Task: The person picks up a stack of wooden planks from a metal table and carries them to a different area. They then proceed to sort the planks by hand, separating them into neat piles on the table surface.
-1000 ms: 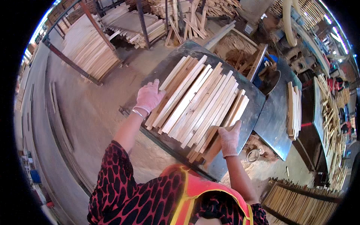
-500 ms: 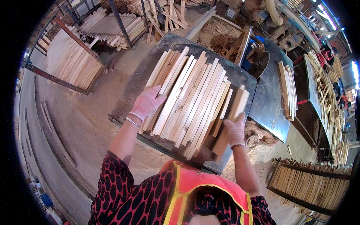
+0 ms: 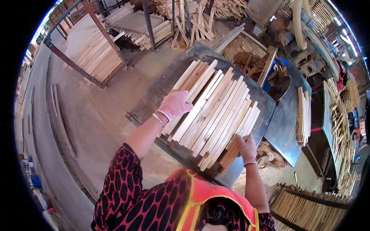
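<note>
Several pale wooden slats (image 3: 216, 111) lie side by side in a row on a dark metal table (image 3: 169, 86). My left hand (image 3: 175, 104), in a pink knit glove with a bracelet at the wrist, rests flat on the left edge of the row. My right hand (image 3: 247, 148), also gloved, grips the near end of the rightmost slats at the table's front edge. Both hands bracket the row from either side.
A second dark table (image 3: 287, 127) to the right carries a small slat bundle (image 3: 303, 115). Stacks of boards (image 3: 94, 52) stand at the back left behind a metal frame. A crate of sticks (image 3: 308, 210) sits lower right. Sawdust covers the floor.
The view has shifted and the slat row now sits closer in. My left hand stays on the row's left edge; my right hand stays at the near right ends.
</note>
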Action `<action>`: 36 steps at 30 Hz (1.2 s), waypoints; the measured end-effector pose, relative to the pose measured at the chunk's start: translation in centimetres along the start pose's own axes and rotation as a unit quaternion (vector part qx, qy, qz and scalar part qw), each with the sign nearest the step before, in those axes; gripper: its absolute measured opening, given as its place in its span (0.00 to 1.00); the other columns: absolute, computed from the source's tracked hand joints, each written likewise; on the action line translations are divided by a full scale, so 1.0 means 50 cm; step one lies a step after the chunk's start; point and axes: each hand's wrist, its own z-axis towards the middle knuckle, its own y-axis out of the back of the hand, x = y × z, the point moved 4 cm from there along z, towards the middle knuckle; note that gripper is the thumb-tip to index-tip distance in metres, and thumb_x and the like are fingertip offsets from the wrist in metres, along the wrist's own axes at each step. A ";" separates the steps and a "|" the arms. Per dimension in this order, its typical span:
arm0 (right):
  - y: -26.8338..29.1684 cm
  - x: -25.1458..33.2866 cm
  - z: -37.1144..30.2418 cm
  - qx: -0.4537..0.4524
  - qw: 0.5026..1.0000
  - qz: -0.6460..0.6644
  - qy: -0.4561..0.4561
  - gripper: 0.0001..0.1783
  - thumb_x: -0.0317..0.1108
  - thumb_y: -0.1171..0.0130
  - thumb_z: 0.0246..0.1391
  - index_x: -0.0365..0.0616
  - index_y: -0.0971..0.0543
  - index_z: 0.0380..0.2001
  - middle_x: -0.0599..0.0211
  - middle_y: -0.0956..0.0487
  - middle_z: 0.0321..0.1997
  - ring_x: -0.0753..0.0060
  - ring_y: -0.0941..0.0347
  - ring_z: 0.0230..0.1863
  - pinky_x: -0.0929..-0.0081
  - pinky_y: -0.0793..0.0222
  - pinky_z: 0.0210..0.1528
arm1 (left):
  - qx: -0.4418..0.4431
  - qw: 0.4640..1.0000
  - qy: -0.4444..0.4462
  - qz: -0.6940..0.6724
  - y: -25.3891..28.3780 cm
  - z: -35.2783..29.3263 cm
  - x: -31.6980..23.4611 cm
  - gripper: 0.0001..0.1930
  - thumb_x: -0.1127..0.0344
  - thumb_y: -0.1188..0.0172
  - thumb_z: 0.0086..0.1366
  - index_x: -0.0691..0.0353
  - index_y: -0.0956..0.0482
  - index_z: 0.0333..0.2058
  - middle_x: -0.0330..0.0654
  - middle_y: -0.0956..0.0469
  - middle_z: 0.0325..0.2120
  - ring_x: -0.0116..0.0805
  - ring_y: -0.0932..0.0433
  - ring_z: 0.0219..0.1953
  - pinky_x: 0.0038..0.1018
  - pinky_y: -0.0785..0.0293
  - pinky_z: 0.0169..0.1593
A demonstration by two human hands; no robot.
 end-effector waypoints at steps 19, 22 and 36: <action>-0.003 -0.004 0.005 -0.004 1.000 -0.028 0.006 0.44 0.62 0.37 0.59 0.38 0.30 0.65 0.40 0.20 0.57 0.37 0.23 0.58 0.54 0.27 0.60 | 0.004 0.999 -0.008 0.051 -0.004 -0.024 -0.033 0.35 0.42 0.48 0.74 0.66 0.35 0.67 0.59 0.19 0.49 0.54 0.17 0.49 0.43 0.20 0.53; -0.005 -0.020 0.013 0.001 1.000 -0.027 -0.004 0.46 0.64 0.37 0.59 0.36 0.31 0.66 0.38 0.21 0.59 0.37 0.24 0.60 0.54 0.28 0.61 | 0.020 0.993 -0.041 0.107 0.018 -0.065 -0.103 0.35 0.44 0.46 0.74 0.65 0.37 0.68 0.56 0.19 0.44 0.53 0.15 0.43 0.44 0.18 0.46; -0.004 -0.030 0.005 -0.026 0.999 0.001 0.029 0.50 0.66 0.39 0.59 0.41 0.37 0.72 0.42 0.19 0.58 0.41 0.23 0.61 0.56 0.29 0.62 | -0.061 0.991 0.069 0.101 0.015 0.005 0.118 0.43 0.36 0.40 0.64 0.61 0.33 0.68 0.56 0.22 0.55 0.54 0.19 0.53 0.44 0.23 0.58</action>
